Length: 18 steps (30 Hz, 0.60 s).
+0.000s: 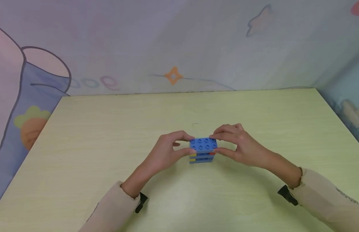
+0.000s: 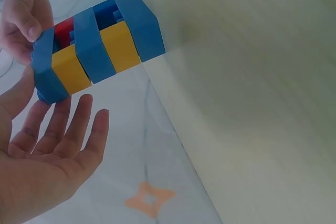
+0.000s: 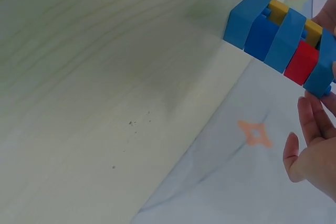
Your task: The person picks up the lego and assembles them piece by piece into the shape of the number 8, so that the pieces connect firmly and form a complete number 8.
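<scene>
A small tower of toy building bricks stands upright at the middle of the table [image 1: 110, 129]. On top lies a long blue brick [image 1: 203, 145] with two rows of studs. My left hand [image 1: 167, 149] pinches its left end between thumb and index finger, the other fingers spread in the left wrist view. At the opposite end, my right hand [image 1: 238, 145] pinches the same brick. Under it, yellow bricks [image 2: 121, 47] fill the left side on both levels. A red brick [image 3: 302, 62] sits upper right, a blue one [image 3: 261, 37] below it, with long blue bricks between and underneath.
Behind the table's far edge rises a pale wall covering [image 1: 133, 42] with printed cartoon shapes. Beige sleeves [image 1: 112, 206] cover both forearms, and black wrist devices [image 1: 287, 195] show at the cuffs. Small dark specks [image 3: 133, 123] mark the tabletop beyond the tower.
</scene>
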Each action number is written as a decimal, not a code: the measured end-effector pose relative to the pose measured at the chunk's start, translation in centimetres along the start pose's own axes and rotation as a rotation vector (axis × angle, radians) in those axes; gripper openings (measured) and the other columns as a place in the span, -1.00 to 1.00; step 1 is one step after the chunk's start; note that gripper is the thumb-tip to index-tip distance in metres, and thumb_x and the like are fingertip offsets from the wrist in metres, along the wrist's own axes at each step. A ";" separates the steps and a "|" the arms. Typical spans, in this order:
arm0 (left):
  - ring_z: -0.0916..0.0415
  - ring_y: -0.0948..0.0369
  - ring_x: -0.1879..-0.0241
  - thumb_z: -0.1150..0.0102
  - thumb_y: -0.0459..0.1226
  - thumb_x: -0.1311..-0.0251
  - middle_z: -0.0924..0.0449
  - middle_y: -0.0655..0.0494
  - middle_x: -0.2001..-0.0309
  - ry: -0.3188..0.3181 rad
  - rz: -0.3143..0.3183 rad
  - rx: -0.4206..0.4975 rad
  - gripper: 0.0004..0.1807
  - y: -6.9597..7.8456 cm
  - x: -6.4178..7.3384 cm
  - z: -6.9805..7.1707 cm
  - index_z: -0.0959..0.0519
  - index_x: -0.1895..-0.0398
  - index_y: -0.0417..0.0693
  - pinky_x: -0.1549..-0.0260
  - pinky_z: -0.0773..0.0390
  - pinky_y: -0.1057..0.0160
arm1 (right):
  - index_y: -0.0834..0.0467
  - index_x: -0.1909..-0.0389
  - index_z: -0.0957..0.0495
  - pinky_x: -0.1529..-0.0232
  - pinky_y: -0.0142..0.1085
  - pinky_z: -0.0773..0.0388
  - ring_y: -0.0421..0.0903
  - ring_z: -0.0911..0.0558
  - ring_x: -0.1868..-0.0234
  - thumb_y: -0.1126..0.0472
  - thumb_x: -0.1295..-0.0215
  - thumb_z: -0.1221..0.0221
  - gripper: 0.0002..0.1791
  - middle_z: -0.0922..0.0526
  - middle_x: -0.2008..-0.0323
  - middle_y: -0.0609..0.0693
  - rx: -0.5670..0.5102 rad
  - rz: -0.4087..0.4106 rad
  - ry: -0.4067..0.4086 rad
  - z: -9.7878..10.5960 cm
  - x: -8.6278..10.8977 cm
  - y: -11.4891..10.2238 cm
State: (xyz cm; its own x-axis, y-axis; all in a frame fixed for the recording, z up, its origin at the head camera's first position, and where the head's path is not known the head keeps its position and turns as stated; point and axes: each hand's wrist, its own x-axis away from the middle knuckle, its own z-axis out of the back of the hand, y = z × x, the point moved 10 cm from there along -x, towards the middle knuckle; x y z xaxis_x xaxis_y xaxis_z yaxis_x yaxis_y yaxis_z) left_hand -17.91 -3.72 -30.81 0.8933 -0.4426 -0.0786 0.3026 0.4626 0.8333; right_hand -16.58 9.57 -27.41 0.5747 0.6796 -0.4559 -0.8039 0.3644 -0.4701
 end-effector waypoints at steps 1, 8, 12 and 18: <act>-0.47 0.08 0.03 -0.28 -0.28 -0.05 -0.59 0.12 0.15 -0.001 -0.002 -0.002 -0.69 0.0 0.0 0.0 -0.56 0.10 -0.14 0.09 -0.48 0.05 | 0.24 0.12 -0.58 0.26 -0.20 -0.21 -0.13 -0.51 0.19 0.21 -0.06 -0.30 -0.66 -0.54 0.21 -0.04 -0.011 -0.016 -0.006 -0.1 0.0 0.2; -0.52 0.11 0.08 -0.28 -0.28 -0.05 -0.60 0.11 0.16 -0.006 -0.009 -0.015 -0.69 0.1 0.1 0.1 -0.56 0.11 -0.13 0.13 -0.49 0.06 | 0.21 0.08 -0.56 0.28 -0.21 -0.32 -0.18 -0.47 0.22 0.37 0.03 -0.33 -0.59 -0.52 0.19 -0.10 -0.092 -0.125 -0.041 -0.5 0.3 1.4; -0.54 0.12 0.11 -0.29 -0.28 -0.04 -0.59 0.09 0.15 0.005 -0.018 -0.014 -0.68 0.2 0.0 0.3 -0.57 0.10 -0.15 0.15 -0.52 0.13 | 0.19 0.05 -0.55 0.25 -0.27 -0.43 -0.20 -0.46 0.20 0.35 -0.02 -0.31 -0.60 -0.52 0.18 -0.11 -0.140 -0.172 -0.061 -0.6 0.4 2.0; -0.58 0.17 0.18 -0.28 -0.28 -0.05 -0.58 0.04 0.16 0.048 -0.026 -0.016 -0.64 0.1 -0.4 0.9 -0.57 0.05 -0.18 0.19 -0.54 0.28 | 0.22 0.01 -0.50 0.20 -0.21 -0.47 -0.15 -0.51 0.19 0.34 -0.09 -0.26 -0.61 -0.56 0.20 -0.09 -0.166 -0.238 -0.072 -0.5 -0.1 3.0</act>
State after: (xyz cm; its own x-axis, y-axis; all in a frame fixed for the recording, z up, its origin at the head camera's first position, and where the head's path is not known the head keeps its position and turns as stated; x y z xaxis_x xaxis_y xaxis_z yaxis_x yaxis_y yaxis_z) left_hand -18.50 -4.18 -30.17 0.9000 -0.4172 -0.1265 0.3307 0.4642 0.8217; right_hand -18.97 10.24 -29.11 0.7267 0.6331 -0.2665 -0.6085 0.4134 -0.6774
